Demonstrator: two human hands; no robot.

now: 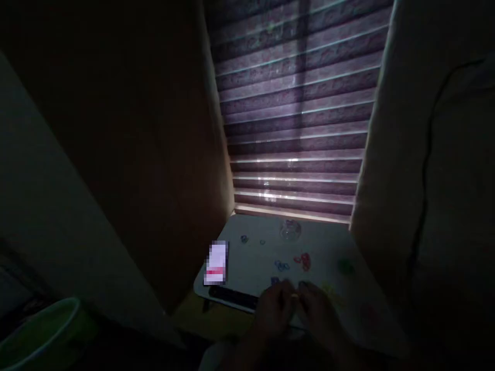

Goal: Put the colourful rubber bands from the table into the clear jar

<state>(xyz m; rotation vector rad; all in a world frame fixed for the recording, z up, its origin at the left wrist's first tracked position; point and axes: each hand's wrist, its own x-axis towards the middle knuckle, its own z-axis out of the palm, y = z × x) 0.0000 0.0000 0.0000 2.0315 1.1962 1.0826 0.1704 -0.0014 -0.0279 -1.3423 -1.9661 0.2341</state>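
Both my hands meet low over the white table (251, 273), fingers pinched close together. Between the fingertips of my left hand (275, 304) and my right hand (315, 306) shows a small yellowish band (294, 295); its full shape is hidden. Beside my right hand lie yellow bands (330, 292). A dark blue piece (275, 281) is just beyond my left hand. Farther off are blue rings (281, 266) and red rings (304, 260). A green cluster (346, 266) sits to the right. The dim light blurs the details.
A lit phone (216, 263) lies at the table's left edge, near a long black bar (232, 297). A clear round container (290, 230) stands at the back, with small dark rings (244, 239) to its left. Striped blinds (294, 129) rise behind. A green tub (46, 335) is lower left.
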